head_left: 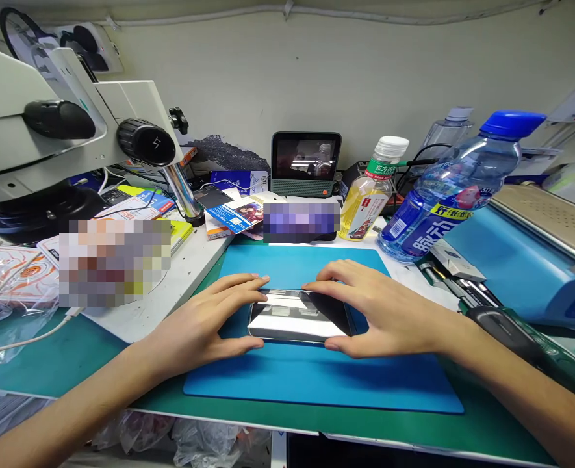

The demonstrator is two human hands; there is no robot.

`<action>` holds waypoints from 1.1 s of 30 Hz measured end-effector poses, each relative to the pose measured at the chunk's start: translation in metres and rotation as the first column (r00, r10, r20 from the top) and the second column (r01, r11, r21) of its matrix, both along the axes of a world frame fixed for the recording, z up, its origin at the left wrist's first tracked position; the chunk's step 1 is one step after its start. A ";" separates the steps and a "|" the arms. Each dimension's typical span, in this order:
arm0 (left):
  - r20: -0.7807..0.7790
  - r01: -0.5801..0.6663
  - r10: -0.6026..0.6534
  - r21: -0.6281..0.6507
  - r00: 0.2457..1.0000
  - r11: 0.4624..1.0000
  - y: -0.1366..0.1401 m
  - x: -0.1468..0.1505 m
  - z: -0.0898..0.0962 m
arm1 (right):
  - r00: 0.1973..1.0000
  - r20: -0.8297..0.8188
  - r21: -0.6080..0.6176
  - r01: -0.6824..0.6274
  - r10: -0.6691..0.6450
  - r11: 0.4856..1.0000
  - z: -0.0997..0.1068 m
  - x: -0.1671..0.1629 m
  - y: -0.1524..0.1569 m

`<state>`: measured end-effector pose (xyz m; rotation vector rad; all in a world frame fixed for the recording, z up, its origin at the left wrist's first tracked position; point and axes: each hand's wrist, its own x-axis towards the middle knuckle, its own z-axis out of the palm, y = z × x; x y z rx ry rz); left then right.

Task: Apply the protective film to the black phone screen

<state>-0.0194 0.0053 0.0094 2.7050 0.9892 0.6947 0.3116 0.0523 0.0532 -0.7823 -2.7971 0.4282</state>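
Phone (292,324) glossy side up on blue mat (316,385), gripped across its long edges by left hand (206,318) and right hand (382,309), likely for steadiness. Presumably laid there for cushioning from green surface (492,422).

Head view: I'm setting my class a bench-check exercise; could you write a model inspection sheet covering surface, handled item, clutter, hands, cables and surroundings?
Surface: blue mat on a green worktop.
Handled item: phone-like device, glossy and reflective, apparently resting on the mat.
Clutter: yellow drink bottle and blue-capped bottle beyond the mat; two pixelated patches unreadable.
Hands: left hand and right hand hold the device's opposite ends, fingers at the far side, thumbs at the near edge.
Cables: white cable at left; another cable along the wall.
Surroundings: microscope-like instrument at left; small screen before the wall.
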 end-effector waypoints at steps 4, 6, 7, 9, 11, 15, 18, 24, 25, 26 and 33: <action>-0.009 -0.006 0.005 -0.096 1.000 0.995 0.000 0.001 -0.001 | 1.000 0.003 -0.001 0.002 -0.002 1.000 0.000 0.000 -0.001; -0.001 -0.024 0.024 -0.107 1.000 0.994 0.000 0.001 -0.001 | 1.000 0.004 -0.002 0.002 -0.002 1.000 -0.001 0.000 -0.001; 0.002 -0.037 0.037 -0.108 0.999 0.994 0.000 0.001 -0.002 | 1.000 0.004 -0.001 0.002 -0.002 1.000 -0.001 0.000 -0.001; -0.004 -0.059 0.059 -0.120 0.998 0.991 -0.001 0.001 -0.002 | 1.000 -0.001 0.010 0.001 -0.001 1.000 -0.001 0.000 -0.001; -0.022 -0.074 0.071 -0.148 0.997 0.986 -0.002 0.001 -0.001 | 1.000 -0.008 0.026 -0.003 0.003 1.000 -0.002 0.001 -0.001; -0.044 -0.098 0.092 -0.181 0.995 0.979 -0.003 0.001 0.000 | 1.000 -0.009 0.059 -0.008 0.008 0.998 -0.004 0.001 0.000; -0.055 -0.105 0.097 -0.175 0.994 0.979 -0.003 0.001 -0.001 | 1.000 -0.007 0.083 -0.011 0.011 0.997 -0.004 0.001 0.000; -0.067 -0.100 0.090 -0.156 0.994 0.983 -0.002 0.001 -0.001 | 1.000 -0.008 0.105 -0.015 0.016 0.994 -0.005 0.000 -0.001; -0.066 -0.100 0.090 -0.158 0.994 0.982 -0.002 0.001 -0.001 | 1.000 -0.006 0.107 -0.015 0.016 0.994 -0.005 0.000 -0.002; -0.067 -0.099 0.089 -0.159 0.994 0.982 -0.002 0.001 -0.001 | 1.000 -0.002 0.108 -0.017 0.017 0.994 -0.005 0.000 -0.001; -0.077 -0.103 0.093 -0.141 0.993 0.985 -0.002 0.001 -0.002 | 0.999 0.050 0.098 -0.018 0.013 0.995 -0.004 0.002 -0.001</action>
